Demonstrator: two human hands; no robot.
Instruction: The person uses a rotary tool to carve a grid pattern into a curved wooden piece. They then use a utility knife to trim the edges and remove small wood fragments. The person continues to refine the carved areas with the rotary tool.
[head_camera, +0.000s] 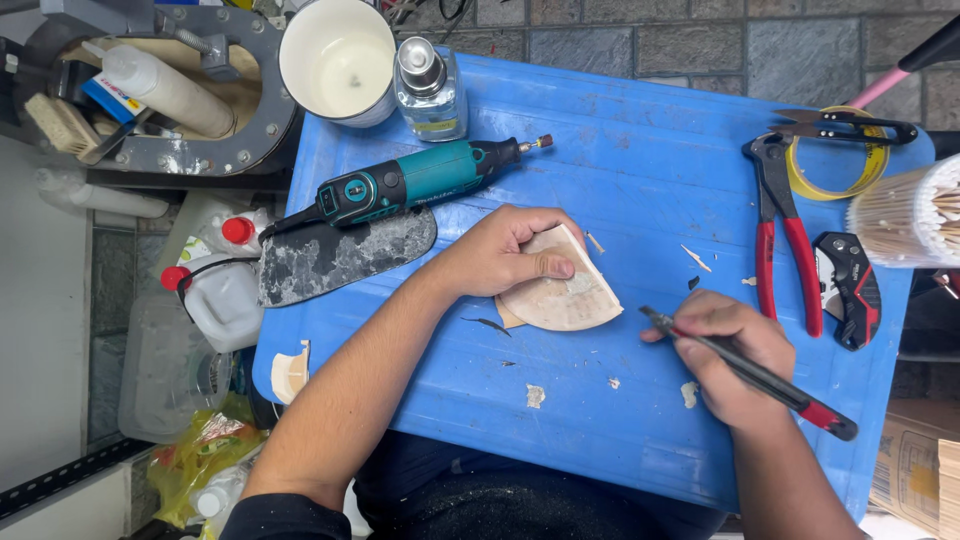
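My left hand (500, 255) presses down on a pale, fan-shaped wooden piece (570, 297) lying on a blue plastic board (640, 160); the thumb rests on top of it. To the right, my right hand (725, 350) grips a slim black tool with a red end (755, 375), its tip pointing left toward the wooden piece, a short gap from its edge. Small pale chips lie scattered on the board around both hands.
A teal rotary tool (420, 180), a dark speckled flat piece (340, 250), a white cup (338, 60) and a small clear bottle (428, 90) sit at the upper left. Red pliers (785, 235), a folding knife (850, 290), yellow tape (840, 160) and a stick bundle (915, 215) lie right.
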